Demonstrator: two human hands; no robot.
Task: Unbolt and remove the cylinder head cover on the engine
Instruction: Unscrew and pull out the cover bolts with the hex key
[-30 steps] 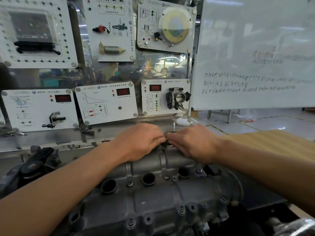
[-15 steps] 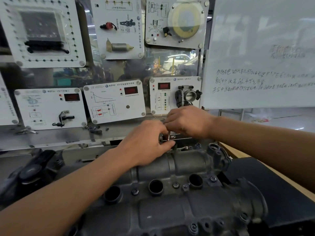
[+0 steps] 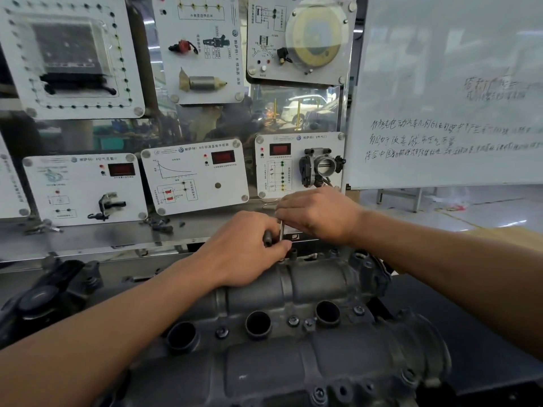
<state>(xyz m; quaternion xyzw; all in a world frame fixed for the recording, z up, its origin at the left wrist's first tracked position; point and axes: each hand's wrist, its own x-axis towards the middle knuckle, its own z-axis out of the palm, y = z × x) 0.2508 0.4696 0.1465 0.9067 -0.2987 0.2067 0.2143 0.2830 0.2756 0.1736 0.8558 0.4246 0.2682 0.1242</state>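
Resting on the far upper edge of the grey cylinder head cover [image 3: 293, 286], the left hand [image 3: 244, 251] curls its fingers round a short dark tool handle [image 3: 267, 238]; the right hand [image 3: 318, 214] sits just above and to the right, its fingertips pinching the top of a thin upright metal shaft [image 3: 281, 229] that stands between the two hands; the cover lies low in the middle of the head view, with bolts [image 3: 293, 320] seated beside its round plug wells [image 3: 258, 324]; behind it stand white trainer panels [image 3: 194, 176], a throttle body [image 3: 320, 167] and a whiteboard [image 3: 440, 83].
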